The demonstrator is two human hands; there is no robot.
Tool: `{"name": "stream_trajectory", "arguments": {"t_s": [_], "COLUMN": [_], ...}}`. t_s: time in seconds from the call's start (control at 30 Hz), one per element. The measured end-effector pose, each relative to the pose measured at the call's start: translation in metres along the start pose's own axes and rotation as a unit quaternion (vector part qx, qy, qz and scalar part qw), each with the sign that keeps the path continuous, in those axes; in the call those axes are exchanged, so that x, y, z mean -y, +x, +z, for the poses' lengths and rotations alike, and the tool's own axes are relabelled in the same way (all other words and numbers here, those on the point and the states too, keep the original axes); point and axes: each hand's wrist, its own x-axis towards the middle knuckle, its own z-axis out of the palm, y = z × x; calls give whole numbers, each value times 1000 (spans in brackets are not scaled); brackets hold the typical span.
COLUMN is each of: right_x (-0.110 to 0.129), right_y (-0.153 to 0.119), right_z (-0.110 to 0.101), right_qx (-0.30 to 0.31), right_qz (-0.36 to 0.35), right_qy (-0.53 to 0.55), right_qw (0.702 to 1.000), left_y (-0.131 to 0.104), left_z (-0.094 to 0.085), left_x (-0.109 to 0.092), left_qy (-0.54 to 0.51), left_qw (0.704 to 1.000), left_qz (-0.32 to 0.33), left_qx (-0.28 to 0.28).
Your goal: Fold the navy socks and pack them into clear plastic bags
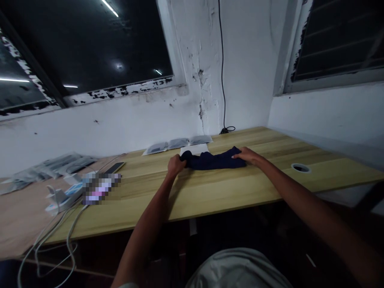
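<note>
A dark navy piece of cloth [211, 161] is stretched sideways between my two hands, just above or on the wooden table [144, 200]. Its exact kind cannot be made out. My left hand [176, 165] grips the bunched left end, fingers closed around it. At the other end, my right hand [246, 155] pinches the fabric with the thumb on top. Behind the cloth lies a white sheet or packet [194, 149], partly hidden by it.
Several flat plastic packets [178, 143] lie along the wall. To the left are a power strip [64, 200] with cables [72, 228], a dark phone [115, 168] and a pile of clear-wrapped packets [54, 168]. A round cable hole [301, 168] is at the right.
</note>
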Motion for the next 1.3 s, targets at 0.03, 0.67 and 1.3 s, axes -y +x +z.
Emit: {"name": "stream_trajectory", "arguments": {"t_s": [0.03, 0.67, 1.3], "right_x": [2, 26, 25], "right_y": [-3, -20, -20], "right_z": [3, 25, 46], "right_qx": [29, 259, 85], "right_qz": [0, -161, -356], "right_qy": [53, 304, -252], "right_qw": [998, 903, 896], "left_y": [-5, -56, 37], "left_z": [0, 57, 69], "left_x": [-6, -59, 28], "left_qy": [-13, -127, 36], "left_qw": [999, 835, 971], "left_qz": [7, 531, 236], "left_qx": [-48, 71, 14]}}
